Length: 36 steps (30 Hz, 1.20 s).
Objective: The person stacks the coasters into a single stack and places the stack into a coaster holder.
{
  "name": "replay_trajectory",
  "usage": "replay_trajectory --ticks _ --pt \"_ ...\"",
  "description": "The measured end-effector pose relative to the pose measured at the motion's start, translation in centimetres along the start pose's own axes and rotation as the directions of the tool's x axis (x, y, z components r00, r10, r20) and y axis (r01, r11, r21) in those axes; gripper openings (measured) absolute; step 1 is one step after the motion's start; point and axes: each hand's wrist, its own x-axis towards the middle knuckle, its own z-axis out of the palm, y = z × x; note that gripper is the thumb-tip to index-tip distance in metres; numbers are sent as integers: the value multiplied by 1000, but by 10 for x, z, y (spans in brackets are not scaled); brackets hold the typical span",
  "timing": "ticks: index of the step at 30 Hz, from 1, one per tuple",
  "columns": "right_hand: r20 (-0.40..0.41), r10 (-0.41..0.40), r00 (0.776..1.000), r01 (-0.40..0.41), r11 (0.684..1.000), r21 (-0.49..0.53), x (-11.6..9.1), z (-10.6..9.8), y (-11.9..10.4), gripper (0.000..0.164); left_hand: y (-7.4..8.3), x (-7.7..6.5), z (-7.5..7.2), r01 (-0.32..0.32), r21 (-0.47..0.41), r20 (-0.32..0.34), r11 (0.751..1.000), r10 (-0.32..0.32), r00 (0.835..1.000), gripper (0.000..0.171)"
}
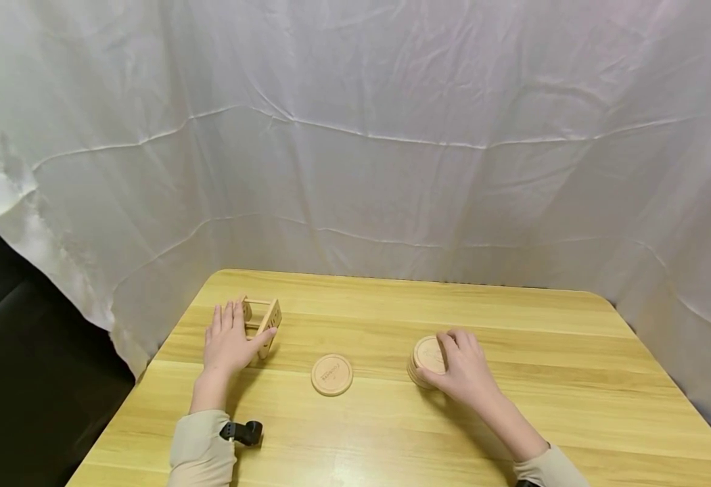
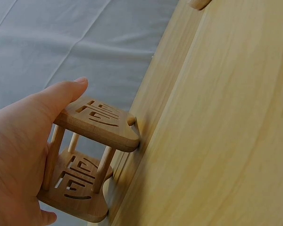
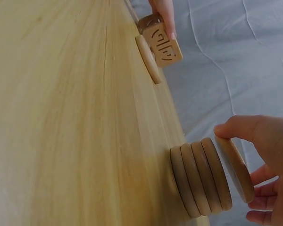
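Note:
On the left of the table, my left hand (image 1: pixel 227 345) grips a small wooden coaster rack (image 2: pixel 96 125), thumb against one cut-out side panel and the fingers by the other. Round rods join the two panels. Farther right, my right hand (image 1: pixel 467 370) pinches a round wooden coaster (image 3: pixel 235 167) by its edge. In the right wrist view a narrow gap parts this coaster, slightly tilted, from the stack of coasters (image 3: pixel 198 181) beneath it. A single coaster (image 1: pixel 332 375) with printed markings lies flat between the hands. Part of the rack is hidden behind the left hand.
The wood-grain table (image 1: pixel 355 304) has rounded back corners. A pale fabric curtain (image 1: pixel 355 182) hangs behind it and along the sides. Something dark (image 1: pixel 20 365) lies beyond the table's left edge. A black wrist device (image 1: pixel 243 431) sits on the left sleeve.

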Motion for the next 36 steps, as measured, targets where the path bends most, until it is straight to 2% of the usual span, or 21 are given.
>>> replay_trajectory --ticks 15,36 --pt "40 20 999 -20 1000 -1 1 3 1 75 0 0 1 0 1 2 1000 0 1000 111" --pt "71 36 997 -37 999 21 3 3 3 74 -2 1 2 0 -1 -10 1000 0 1000 107"
